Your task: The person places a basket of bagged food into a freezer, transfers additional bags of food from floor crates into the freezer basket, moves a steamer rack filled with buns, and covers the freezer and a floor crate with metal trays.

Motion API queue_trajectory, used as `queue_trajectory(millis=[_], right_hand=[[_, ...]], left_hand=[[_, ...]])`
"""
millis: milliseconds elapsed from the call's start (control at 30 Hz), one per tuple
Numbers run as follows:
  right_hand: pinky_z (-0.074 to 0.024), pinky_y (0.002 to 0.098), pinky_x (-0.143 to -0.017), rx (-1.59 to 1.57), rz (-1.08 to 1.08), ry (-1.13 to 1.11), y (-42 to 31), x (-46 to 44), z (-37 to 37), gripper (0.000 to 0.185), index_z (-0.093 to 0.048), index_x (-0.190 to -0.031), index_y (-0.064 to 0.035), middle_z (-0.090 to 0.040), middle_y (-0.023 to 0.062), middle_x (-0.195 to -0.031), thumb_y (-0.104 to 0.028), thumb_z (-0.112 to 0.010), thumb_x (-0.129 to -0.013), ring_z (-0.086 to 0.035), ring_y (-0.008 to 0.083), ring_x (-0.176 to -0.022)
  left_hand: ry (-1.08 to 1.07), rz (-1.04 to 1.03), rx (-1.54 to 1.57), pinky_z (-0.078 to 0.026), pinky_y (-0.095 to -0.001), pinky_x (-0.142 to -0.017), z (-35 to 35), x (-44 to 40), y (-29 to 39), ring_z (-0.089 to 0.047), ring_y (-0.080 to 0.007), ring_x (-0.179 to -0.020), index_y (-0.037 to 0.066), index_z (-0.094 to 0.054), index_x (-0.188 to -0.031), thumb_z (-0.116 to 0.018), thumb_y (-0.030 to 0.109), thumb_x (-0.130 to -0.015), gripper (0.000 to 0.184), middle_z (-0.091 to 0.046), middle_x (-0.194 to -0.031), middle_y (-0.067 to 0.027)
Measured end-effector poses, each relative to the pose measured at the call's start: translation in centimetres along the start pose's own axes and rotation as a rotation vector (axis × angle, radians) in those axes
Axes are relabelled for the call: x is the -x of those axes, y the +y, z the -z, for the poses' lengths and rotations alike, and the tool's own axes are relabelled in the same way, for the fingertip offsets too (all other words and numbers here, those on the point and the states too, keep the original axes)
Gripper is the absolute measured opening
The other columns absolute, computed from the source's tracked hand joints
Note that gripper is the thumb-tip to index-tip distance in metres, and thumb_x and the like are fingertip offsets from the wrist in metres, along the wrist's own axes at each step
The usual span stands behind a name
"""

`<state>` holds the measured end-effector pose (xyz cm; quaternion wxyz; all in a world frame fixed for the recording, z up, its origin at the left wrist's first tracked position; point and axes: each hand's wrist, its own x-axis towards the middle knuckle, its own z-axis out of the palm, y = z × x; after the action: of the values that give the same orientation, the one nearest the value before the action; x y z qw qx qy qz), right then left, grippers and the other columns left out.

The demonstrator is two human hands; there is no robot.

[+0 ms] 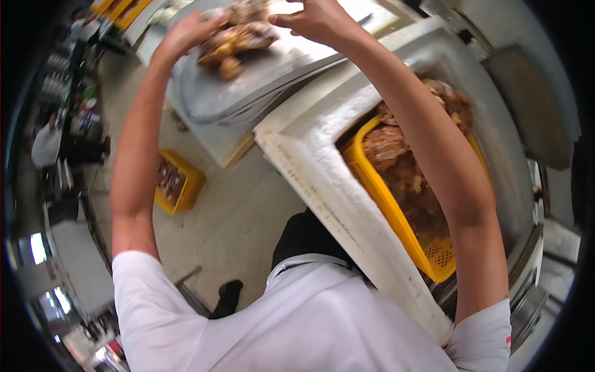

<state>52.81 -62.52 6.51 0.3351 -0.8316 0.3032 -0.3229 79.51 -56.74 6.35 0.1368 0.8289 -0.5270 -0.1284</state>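
Note:
On a light worktop (214,102) lies a heap of brown, lumpy pieces (238,43), like meat, some with a shiny, plastic-like surface. My left hand (197,31) grips the left side of this heap, its fingers curled over the upper pieces and partly hidden. To the right of the heap is my right hand (313,22), with thumb and fingers apart and nothing visible between them. The top edge of the view cuts off some of its fingers. Blur softens the heap and both hands.
A frosty chest freezer (310,167) stands open at my right, holding a yellow basket (387,208) of similar brown pieces. Another yellow basket (193,186) sits on the floor. People in white tops (46,146) are at the far left, near cluttered counters.

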Motion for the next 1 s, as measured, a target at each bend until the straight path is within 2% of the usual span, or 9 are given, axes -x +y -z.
queue_trajectory(millis=[67,133,233,333,533,667,733,867,1000], right_hand=[[-0.0536,0.0338,-0.08,-0.097,0.066,0.045,0.5,3.4,5.1,0.047,-0.058,-0.125,0.0,-0.068,0.0224,-0.105,-0.02,-0.07,-0.084,-0.066,0.0322,-0.099],[-0.0536,0.032,-0.075,-0.044,0.027,0.094,0.0,8.4,10.5,0.037,-0.063,-0.119,-0.0006,-0.07,0.0192,-0.101,-0.019,-0.064,-0.087,-0.068,0.0276,-0.093],[-0.0498,0.0269,-0.062,-0.093,-0.316,0.102,1.2,17.4,18.1,0.031,-0.061,-0.106,0.0004,-0.065,0.0048,-0.086,-0.013,-0.07,-0.079,-0.06,0.013,-0.071],[-0.0496,0.0227,-0.064,0.194,-0.718,-0.022,2.5,27.7,24.5,0.018,-0.07,-0.087,-0.0009,-0.063,-0.0006,-0.071,-0.016,-0.062,-0.09,-0.058,0.006,-0.07],[-0.0517,0.0351,-0.063,0.29,-1.307,-0.581,12.4,44.7,23.2,0.029,-0.07,-0.08,-0.002,-0.068,0.0079,-0.069,-0.03,-0.067,-0.085,-0.067,0.02,-0.068],[-0.0544,0.0348,-0.07,0.054,-1.52,-0.635,18.9,50.5,16.9,0.043,-0.072,-0.092,-0.0021,-0.071,0.0114,-0.079,-0.044,-0.066,-0.082,-0.069,0.0236,-0.073],[-0.0531,0.0366,-0.081,0.105,-1.518,-0.892,20.6,50.9,14.8,0.045,-0.071,-0.099,-0.0025,-0.071,0.0151,-0.093,-0.044,-0.065,-0.083,-0.069,0.025,-0.087],[-0.0452,0.0398,-0.099,0.255,-1.352,-0.883,30.6,59.2,5.7,0.052,-0.063,-0.121,-0.0045,-0.062,0.017,-0.123,-0.039,-0.065,-0.083,-0.059,0.0255,-0.116],[-0.0359,0.0411,-0.108,0.383,-1.684,-0.027,36.6,63.7,-0.4,0.065,-0.049,-0.136,-0.0056,-0.046,0.0154,-0.141,-0.037,-0.065,-0.081,-0.043,0.0258,-0.132]], left_hand=[[0.278,-0.26,-0.11,-0.033,-0.0418,-0.11,0.3,0.0,1.0,-0.046,-0.0397,-0.129,-0.002,-0.043,-0.139,-0.051,0.069,-0.084,0.091,-0.051,-0.134,-0.0295],[0.443,-0.362,-0.23,-0.04,-0.0427,-0.103,0.4,-2.9,0.4,-0.055,-0.0396,-0.118,0.0,-0.045,-0.139,-0.052,0.067,-0.086,0.085,-0.054,-0.13,-0.0282],[0.339,-0.584,0.126,-0.052,-0.0311,-0.072,0.1,5.9,11.5,-0.059,-0.0176,-0.086,0.007,-0.052,-0.136,-0.065,0.044,-0.09,0.06,-0.062,-0.115,-0.0141],[-0.067,-0.844,0.456,-0.048,-0.0232,-0.058,-3.9,12.8,19.8,-0.056,-0.008,-0.079,0.009,-0.058,-0.13,-0.068,0.016,-0.09,0.042,-0.06,-0.103,-0.0042],[-0.795,-1.305,0.179,-0.054,-0.0405,-0.075,-20.5,23.9,33.5,-0.064,-0.0373,-0.087,-0.003,-0.064,-0.096,-0.064,0.01,-0.084,0.018,-0.066,-0.094,-0.0193],[-0.911,-1.419,-0.167,-0.053,-0.0445,-0.079,-35.6,28.2,37.5,-0.064,-0.0388,-0.086,-0.002,-0.065,-0.09,-0.064,0.014,-0.081,0.018,-0.067,-0.087,-0.02],[-0.918,-1.478,-0.506,-0.05,-0.0446,-0.088,-40.3,29.2,39.3,-0.061,-0.037,-0.103,0.002,-0.065,-0.104,-0.066,0.013,-0.078,0.028,-0.065,-0.105,-0.0191],[-0.603,-1.732,-0.459,-0.046,-0.0482,-0.096,-47.1,30.1,39.6,-0.046,-0.039,-0.125,0.013,-0.058,-0.127,-0.068,0.017,-0.077,0.051,-0.048,-0.134,-0.0187],[-0.415,-1.786,-0.656,-0.038,-0.0576,-0.1,-50.5,30.7,39.2,-0.032,-0.0439,-0.132,0.035,-0.048,-0.139,-0.065,0.024,-0.082,0.06,-0.029,-0.15,-0.0128]])
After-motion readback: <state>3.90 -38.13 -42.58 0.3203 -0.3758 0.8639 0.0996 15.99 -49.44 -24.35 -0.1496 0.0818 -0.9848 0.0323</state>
